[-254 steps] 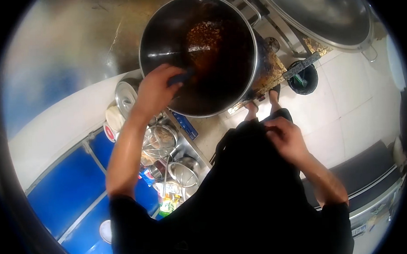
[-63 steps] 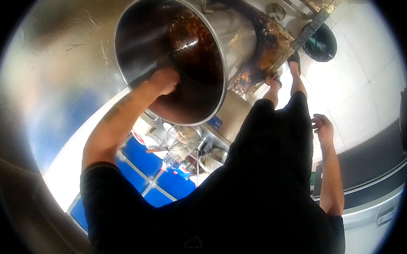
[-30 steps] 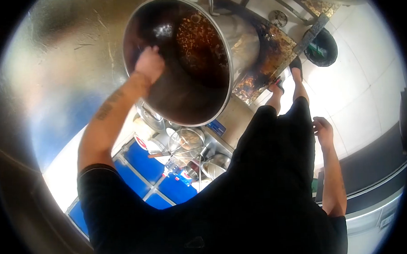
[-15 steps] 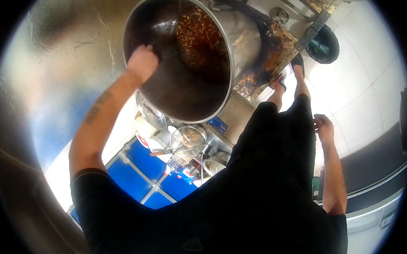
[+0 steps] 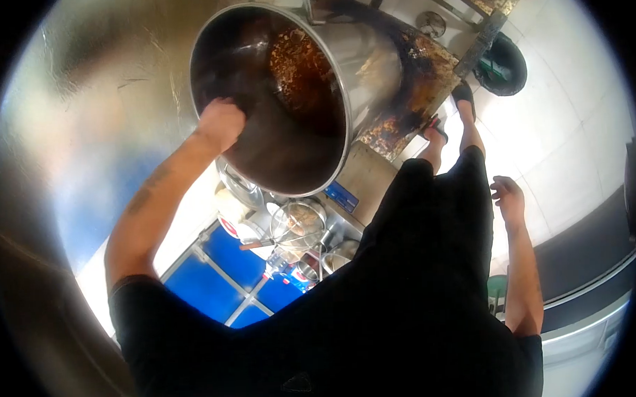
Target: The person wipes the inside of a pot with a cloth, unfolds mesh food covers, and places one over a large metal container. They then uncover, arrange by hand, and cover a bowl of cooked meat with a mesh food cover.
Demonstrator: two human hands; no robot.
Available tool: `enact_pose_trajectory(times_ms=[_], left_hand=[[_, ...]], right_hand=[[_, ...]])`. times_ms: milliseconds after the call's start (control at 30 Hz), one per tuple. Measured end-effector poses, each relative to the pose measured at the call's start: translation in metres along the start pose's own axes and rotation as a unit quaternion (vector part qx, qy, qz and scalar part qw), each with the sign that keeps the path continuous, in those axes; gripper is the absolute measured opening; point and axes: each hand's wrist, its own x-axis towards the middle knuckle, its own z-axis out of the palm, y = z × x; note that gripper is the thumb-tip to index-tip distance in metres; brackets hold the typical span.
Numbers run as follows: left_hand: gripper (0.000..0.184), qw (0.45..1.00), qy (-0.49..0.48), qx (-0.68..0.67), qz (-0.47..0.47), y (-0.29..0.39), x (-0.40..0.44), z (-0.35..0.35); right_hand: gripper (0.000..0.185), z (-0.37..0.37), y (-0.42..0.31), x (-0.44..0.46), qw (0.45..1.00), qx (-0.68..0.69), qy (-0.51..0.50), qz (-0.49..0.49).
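Note:
A large, deep steel pot (image 5: 369,64) has its mouth facing me. Dark reddish-brown liquid (image 5: 299,66) with pale floating bits lies down inside it. My left hand (image 5: 223,125) is over the near-left side of the pot's mouth, its fingers closed. Something dark shows beside the fingers, but I cannot make out what they hold. Down at my right side hangs my right hand (image 5: 508,199), fingers loosely curled and apart, with nothing in it.
The pot is on a stained, burnt-looking stove top (image 5: 425,62). A black bin (image 5: 502,66) stands on the tiled floor near my feet. Below the pot are a wire strainer (image 5: 298,224), several bowls and a blue-panelled surface (image 5: 195,280). A shiny metal wall (image 5: 118,100) rises at left.
My left hand has moved slightly down in the view, staying closed at the pot's mouth. The pot's rim appears shifted a little left and down. My right hand has hardly moved.

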Motion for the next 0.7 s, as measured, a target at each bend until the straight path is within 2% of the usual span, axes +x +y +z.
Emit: enact_pose_trajectory(times_ms=[167, 200, 333, 367, 467, 500, 567, 700], left_hand=[[0.012, 0.999, 0.028, 0.037, 0.006, -0.009, -0.022, 0.012], [0.009, 0.998, 0.051, 0.034, 0.013, -0.012, -0.015, 0.02], [0.014, 0.997, 0.083, 0.005, 0.002, -0.005, 0.034, 0.053], [0.013, 1.0, 0.016, 0.014, -0.009, 0.001, 0.031, 0.035], [0.013, 0.999, 0.038, 0.032, -0.01, 0.001, -0.012, 0.018], [0.01, 1.0, 0.008, -0.004, -0.021, 0.001, -0.026, 0.009], [0.009, 1.0, 0.005, 0.007, -0.021, -0.003, -0.04, 0.006], [0.01, 0.999, 0.024, 0.037, -0.001, -0.001, -0.013, 0.012]], right_hand=[[0.028, 0.004, -0.002, 0.007, 1.0, -0.009, -0.015, 0.002], [0.028, 0.006, -0.005, 0.01, 1.0, -0.007, -0.015, -0.002], [0.029, 0.005, -0.016, 0.008, 1.0, 0.006, -0.008, -0.019], [0.03, 0.002, -0.017, 0.006, 1.0, 0.015, -0.004, -0.025], [0.031, -0.004, -0.014, 0.005, 1.0, -0.016, 0.002, -0.017], [0.031, -0.006, -0.01, 0.006, 1.0, -0.019, -0.001, -0.015], [0.032, -0.008, -0.003, 0.014, 1.0, -0.026, 0.001, 0.006], [0.032, -0.005, -0.009, 0.019, 1.0, -0.019, -0.001, 0.001]])
